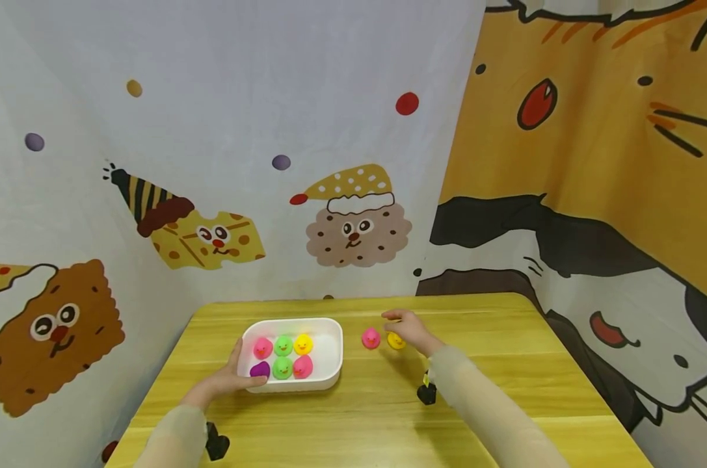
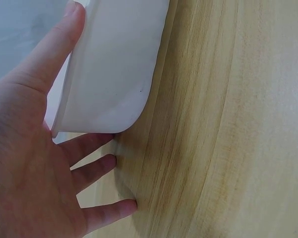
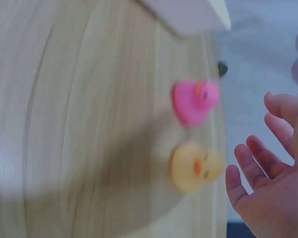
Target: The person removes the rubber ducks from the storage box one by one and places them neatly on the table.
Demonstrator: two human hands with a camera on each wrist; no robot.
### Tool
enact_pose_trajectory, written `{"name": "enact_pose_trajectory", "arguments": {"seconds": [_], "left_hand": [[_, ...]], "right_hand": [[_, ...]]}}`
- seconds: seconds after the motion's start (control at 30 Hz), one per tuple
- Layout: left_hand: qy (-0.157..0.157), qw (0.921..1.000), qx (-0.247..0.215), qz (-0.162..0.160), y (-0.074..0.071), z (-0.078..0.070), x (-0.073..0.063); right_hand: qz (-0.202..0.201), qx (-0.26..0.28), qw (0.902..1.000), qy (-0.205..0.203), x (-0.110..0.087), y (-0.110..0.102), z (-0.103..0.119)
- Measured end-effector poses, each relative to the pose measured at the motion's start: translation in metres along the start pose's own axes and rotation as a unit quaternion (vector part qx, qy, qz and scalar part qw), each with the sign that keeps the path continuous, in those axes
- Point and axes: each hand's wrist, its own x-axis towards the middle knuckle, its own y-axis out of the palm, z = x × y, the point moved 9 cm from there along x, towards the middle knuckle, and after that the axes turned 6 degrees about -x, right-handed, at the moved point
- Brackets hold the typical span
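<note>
A white plastic tub (image 1: 328, 344) stands on the table, with pink, green and yellow rubber ducks (image 1: 283, 344) and a purple piece (image 1: 260, 370) inside. My left hand (image 1: 227, 377) holds its near left corner: the thumb lies along the front rim, and the other fingers spread down the left side, some tips on the table (image 2: 203, 148). Right of the tub sit a pink rubber duck (image 1: 371, 337) and a yellow rubber duck (image 3: 191, 167), side by side. Over the yellow one hovers my right hand (image 1: 410, 328), fingers loosely bent, nothing in them.
A printed cartoon curtain (image 1: 341, 84) hangs behind the wooden table and along both sides. Black devices are strapped under the left wrist (image 1: 216, 442) and right wrist (image 1: 426, 392).
</note>
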Motion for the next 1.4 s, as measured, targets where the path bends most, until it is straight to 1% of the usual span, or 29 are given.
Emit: {"name": "enact_pose_trajectory", "arguments": {"seconds": [0.13,0.23,0.27,0.33,0.43,0.5,0.57,0.6,0.73,0.8,0.9,0.93,1.0,1.07,1.1,1.23,1.33,1.4], "left_hand": [[0.006,1.0,-0.001,0.001,-0.001,-0.002,-0.001],[0.01,0.9999,-0.003,0.001,-0.001,-0.002,-0.001],[0.007,1.0,-0.004,0.001,-0.001,-0.002,-0.002],[-0.001,1.0,-0.005,0.001,-0.001,0.0,-0.002],[-0.008,0.9999,-0.008,-0.001,-0.001,0.001,-0.002],[-0.011,0.9999,-0.009,-0.003,-0.001,0.002,-0.002],[-0.014,0.9998,-0.013,-0.005,-0.002,0.004,-0.001],[-0.012,0.9998,-0.013,-0.005,-0.002,0.004,-0.001],[-0.017,0.9997,-0.016,-0.005,-0.002,0.006,0.001],[-0.013,0.9998,-0.013,-0.004,-0.002,0.005,0.001],[-0.015,0.9998,-0.012,-0.004,-0.001,0.005,0.001],[-0.021,0.9997,-0.009,-0.005,-0.001,0.006,0.002],[-0.022,0.9997,-0.01,-0.007,-0.002,0.005,0.001],[-0.018,0.9997,-0.011,-0.01,-0.002,0.004,0.001],[-0.016,0.9997,-0.012,-0.012,-0.002,0.003,0.0],[-0.014,0.9997,-0.011,-0.015,-0.001,0.002,-0.002],[-0.02,0.9996,-0.006,-0.019,0.0,0.003,-0.002],[-0.02,0.9995,-0.006,-0.025,-0.002,0.003,-0.002]], "right_hand": [[0.014,0.032,0.9991,-0.022,-0.001,0.019,0.029],[0.027,0.046,0.9977,-0.042,-0.002,0.035,0.051],[0.034,0.049,0.997,-0.049,-0.002,0.041,0.057],[0.051,0.066,0.9954,-0.048,-0.003,0.052,0.068],[0.086,0.099,0.9907,-0.036,-0.005,0.071,0.079],[0.11,0.127,0.9856,-0.02,-0.006,0.085,0.085],[0.125,0.144,0.9817,-0.005,-0.008,0.098,0.089],[0.13,0.15,0.98,0.002,-0.008,0.104,0.091],[0.133,0.162,0.9776,0.018,-0.011,0.123,0.097],[0.131,0.167,0.9767,0.028,-0.012,0.131,0.099],[0.121,0.177,0.9755,0.049,-0.014,0.142,0.098],[0.117,0.179,0.9754,0.055,-0.014,0.146,0.098],[0.109,0.18,0.9754,0.066,-0.014,0.153,0.096],[0.097,0.166,0.9791,0.065,-0.014,0.158,0.096],[0.091,0.153,0.9822,0.06,-0.015,0.16,0.096],[0.064,0.085,0.9943,0.014,-0.015,0.164,0.101],[0.052,0.05,0.9973,-0.013,-0.014,0.167,0.103],[0.052,0.043,0.9976,-0.018,-0.013,0.169,0.104]]}}
